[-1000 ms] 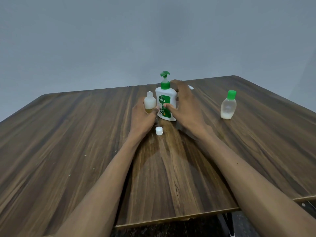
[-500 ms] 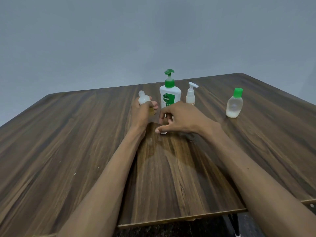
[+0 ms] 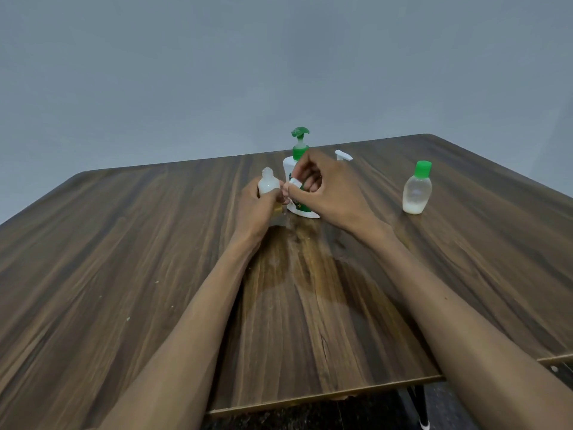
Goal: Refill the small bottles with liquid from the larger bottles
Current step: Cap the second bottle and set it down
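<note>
My left hand [image 3: 259, 206] grips a small clear uncapped bottle [image 3: 268, 181] with some yellowish liquid at its bottom, held upright just above the table. My right hand [image 3: 325, 187] pinches a small white cap [image 3: 294, 182] between thumb and fingers, right beside that bottle's shoulder. Behind both hands stands the large white pump bottle [image 3: 298, 156] with a green pump head and green label, partly hidden. A small white pump bottle [image 3: 342, 155] peeks out behind my right hand.
A small clear bottle with a green cap [image 3: 416, 189] stands alone at the right. All of this sits on a brown wooden table [image 3: 124, 259] whose near edge runs below my forearms. A grey wall rises behind.
My right hand left the large pump bottle, picked the white cap off the table and lifted it beside the small bottle. My left hand kept holding that bottle.
</note>
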